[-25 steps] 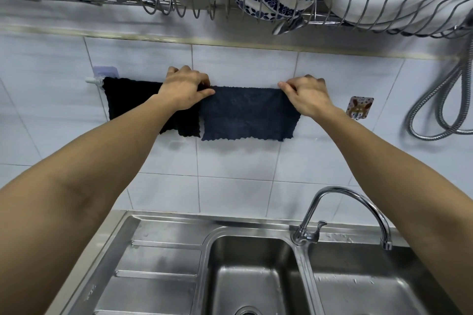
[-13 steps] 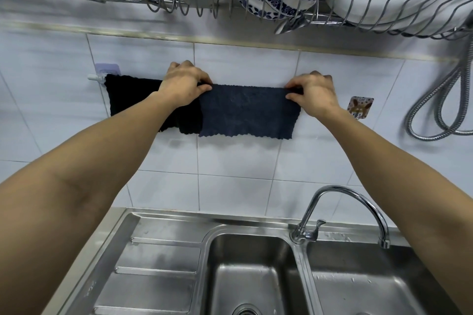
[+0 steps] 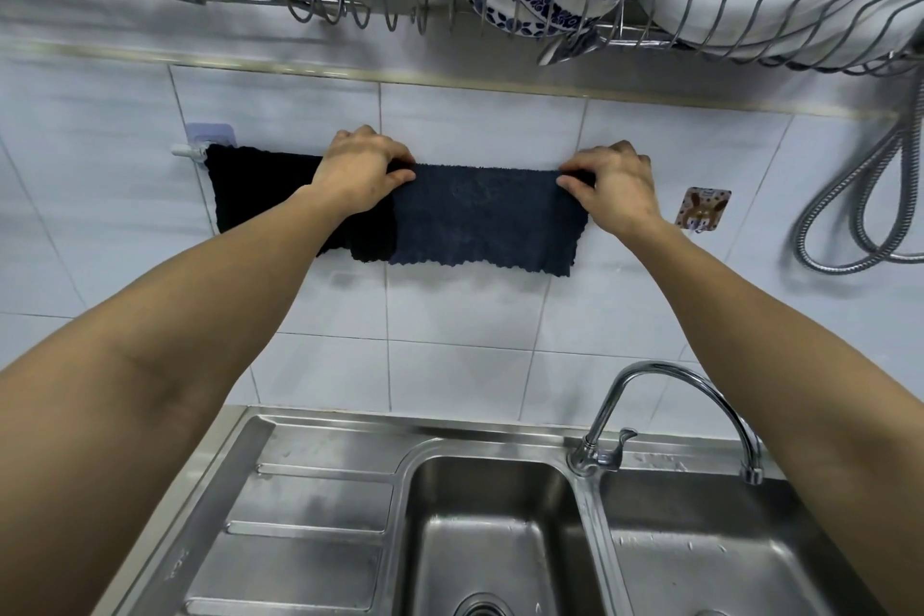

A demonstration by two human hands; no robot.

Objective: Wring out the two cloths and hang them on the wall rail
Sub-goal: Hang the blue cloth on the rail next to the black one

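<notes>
Cloths hang mid-frame on the wall rail (image 3: 187,151): black cloth (image 3: 260,193) left, navy cloth (image 3: 480,220) right, its top corners pinched by left hand (image 3: 362,173) and right hand (image 3: 615,188).

Black cloth (image 3: 260,190) draped over wall rail (image 3: 187,151), dark blue cloth (image 3: 485,220) hanging beside it, edges overlapping

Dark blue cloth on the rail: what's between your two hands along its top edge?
In the head view, only the dark blue cloth's top edge spans between left hand and right hand; nothing else there.
</notes>
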